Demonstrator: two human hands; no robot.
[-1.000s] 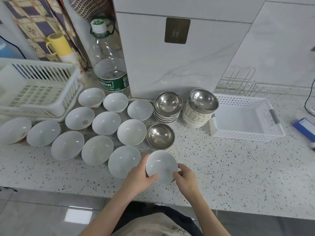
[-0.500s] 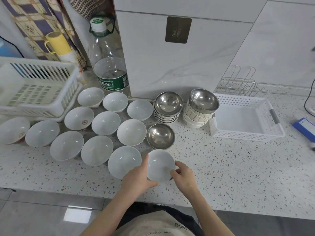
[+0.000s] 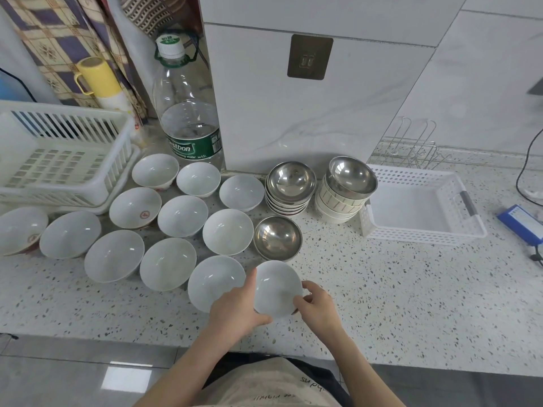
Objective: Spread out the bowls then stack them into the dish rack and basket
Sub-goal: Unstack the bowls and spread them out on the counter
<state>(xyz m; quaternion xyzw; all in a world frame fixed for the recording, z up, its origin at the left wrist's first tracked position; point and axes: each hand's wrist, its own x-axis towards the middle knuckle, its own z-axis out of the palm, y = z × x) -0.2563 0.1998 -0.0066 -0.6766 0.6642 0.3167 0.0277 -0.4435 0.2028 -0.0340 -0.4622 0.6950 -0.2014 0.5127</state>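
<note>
Both hands are on one small white bowl point(image 3: 277, 287) near the front edge of the counter point(image 3: 396, 295). The left hand point(image 3: 235, 311) curls round its left rim with the thumb up along the side, and the right hand point(image 3: 318, 308) pinches the right rim with bent fingers. Can't tell if the bowl is sitting on the counter or just off it, since the hands hide its base.

Just left of it are twelve more white bowls point(image 3: 182, 215) laid out singly in rough rows, most nearly touching. The far-left one point(image 3: 20, 230) is cut off by the frame edge. A couple have a red mark inside, too small to read.

One lone steel bowl point(image 3: 277, 237) sits right behind the held bowl. Behind that, against the wall, are two stacks: steel bowls point(image 3: 291, 183), maybe five or six but the lower ones only show as rims, and ribbed cream bowls point(image 3: 340, 201) with a steel bowl point(image 3: 352, 174) tilted on top.

The white basket point(image 3: 417, 233) is at the right, just beside the cream stack. The white dish rack point(image 3: 58, 160) is at the back left corner, partly cut off. Beside it stands a big water bottle point(image 3: 188, 113); its green label reads something like "estbon … Water 4.5L", with the first letter out of sight.
</note>
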